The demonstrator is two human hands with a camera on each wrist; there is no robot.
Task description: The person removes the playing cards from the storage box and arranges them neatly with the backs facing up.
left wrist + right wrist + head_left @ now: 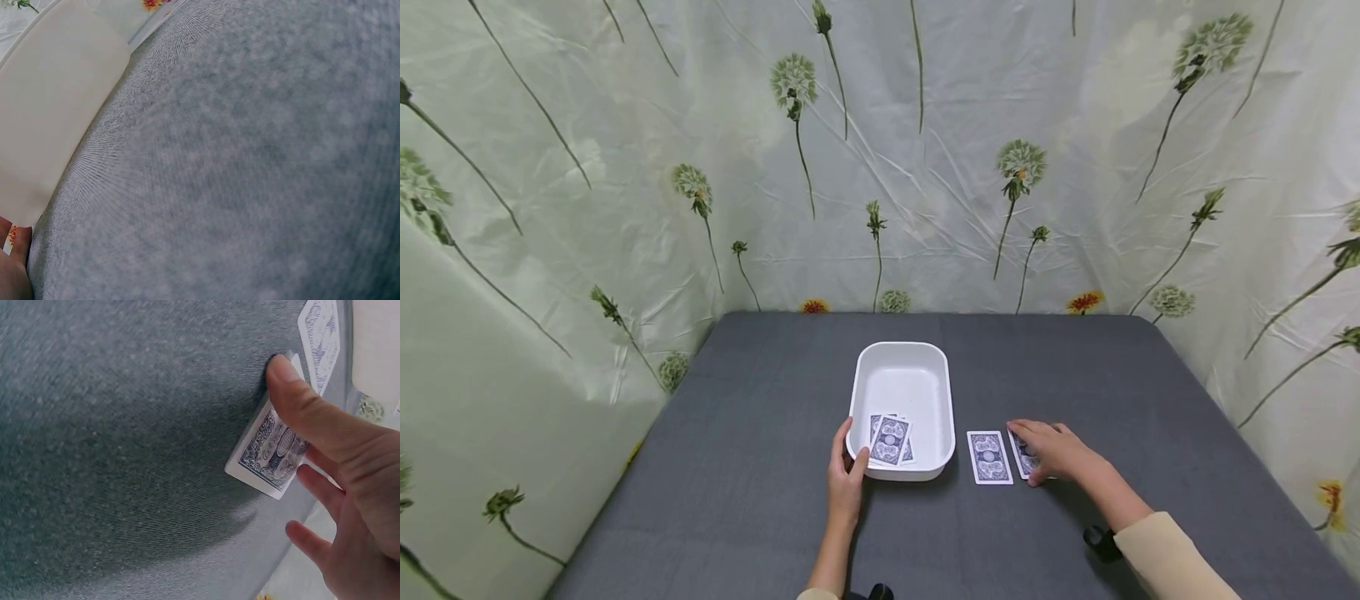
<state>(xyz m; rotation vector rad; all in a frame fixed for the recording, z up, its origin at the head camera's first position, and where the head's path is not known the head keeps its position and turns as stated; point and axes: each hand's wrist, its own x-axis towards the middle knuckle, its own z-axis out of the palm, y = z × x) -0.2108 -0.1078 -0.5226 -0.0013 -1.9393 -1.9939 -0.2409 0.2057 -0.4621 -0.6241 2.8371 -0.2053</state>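
A white rectangular tub (904, 383) stands on the grey cloth, its near left corner held by my left hand (844, 483), thumb at the near rim and fingers along the side. Several blue-backed playing cards (891, 442) lie overlapped, face down, inside its near end. To the tub's right lies a face-down playing card (990, 457). Just beyond it my right hand (1062, 454) grips a small stack of playing cards (269, 453), thumb at one short edge, fingertips toward the far edge. The hand covers part of that stack. The left wrist view shows the tub's outer wall (56, 94) and fingers.
A dark grey cloth (737, 467) covers the table. Behind it and along the sides hangs a pale curtain (925, 183) printed with flowers. A black band (1102, 543) sits at the right wrist.
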